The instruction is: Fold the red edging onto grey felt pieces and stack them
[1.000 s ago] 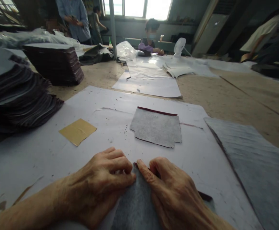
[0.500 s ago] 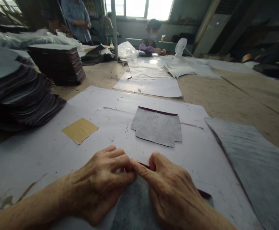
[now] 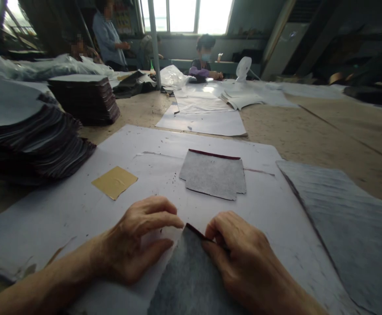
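Note:
A grey fabric-like piece (image 3: 191, 271) with a dark red folded edge lies in front of me on a white sheet (image 3: 151, 183). My right hand (image 3: 240, 249) pinches that folded edge between thumb and fingers. Just left of the piece's upper corner, my left hand (image 3: 145, 240) is open, thumb and fingers apart, holding nothing; its index fingertip comes close to the corner. Beyond my hands lies a smaller grey notched piece (image 3: 213, 175) with a dark red strip along its far edge.
A yellow square (image 3: 115, 182) lies left on the sheet. Tall stacks of dark pieces, one nearer (image 3: 29, 140) and one farther (image 3: 85, 100), stand at left. Grey sheets (image 3: 345, 210) lie at right. Across the table are a white fan (image 3: 243, 68), a pole (image 3: 154, 43) and a seated person (image 3: 205, 61).
My left hand has come off the folded edge and opened. My right index finger has drawn back from the corner, and the right hand now pinches the edge farther along. The view has tilted slightly up.

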